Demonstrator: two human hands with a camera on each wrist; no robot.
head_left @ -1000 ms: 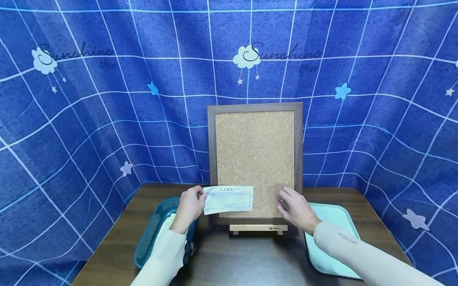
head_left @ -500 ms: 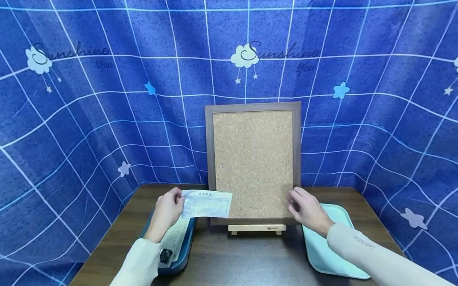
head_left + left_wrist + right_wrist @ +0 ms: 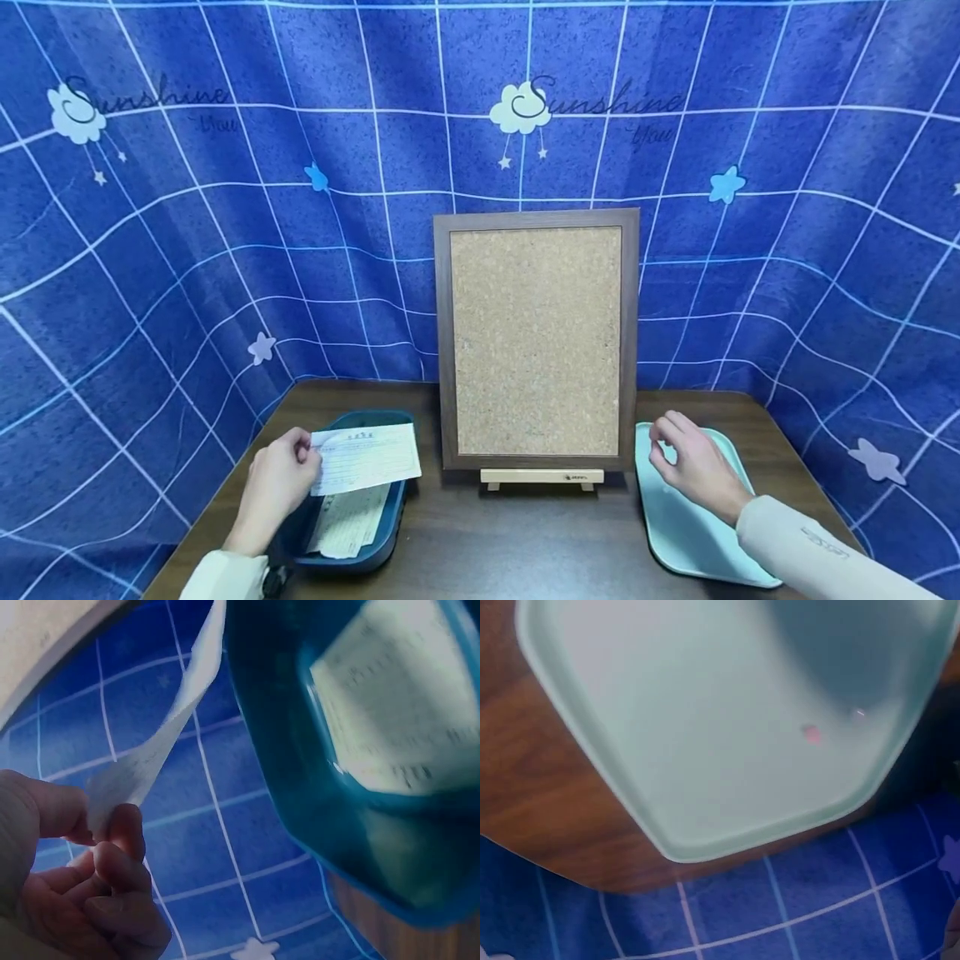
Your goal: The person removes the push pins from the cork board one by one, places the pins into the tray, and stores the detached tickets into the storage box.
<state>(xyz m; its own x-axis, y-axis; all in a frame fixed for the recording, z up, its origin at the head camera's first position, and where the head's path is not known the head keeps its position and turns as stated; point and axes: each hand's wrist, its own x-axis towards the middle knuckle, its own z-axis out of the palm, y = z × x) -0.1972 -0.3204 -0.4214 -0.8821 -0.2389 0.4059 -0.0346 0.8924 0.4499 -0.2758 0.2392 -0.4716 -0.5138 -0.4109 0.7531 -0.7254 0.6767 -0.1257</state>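
My left hand [image 3: 276,483] pinches one edge of a printed form slip [image 3: 366,458] between thumb and fingers. The slip hangs over the dark blue tray [image 3: 393,533], where other printed papers [image 3: 348,521] lie. In the left wrist view the slip [image 3: 150,761] looks bent, apart from the tray [image 3: 266,780]. Over the light green tray [image 3: 701,533] hovers my right hand [image 3: 697,462], its thumb and fingers curled toward each other; whether something small is between them is not visible. A small pink thing [image 3: 811,734] lies in the green tray in the right wrist view.
A framed cork board [image 3: 536,342] stands upright on a light wooden easel base [image 3: 542,477] at the middle of the dark wooden table [image 3: 480,542]. A blue patterned curtain [image 3: 375,250] surrounds the table at the back and sides.
My left hand has carried the slip left, from in front of the cork board to above the blue tray. My right hand has moved right, from the board's lower right to over the green tray.
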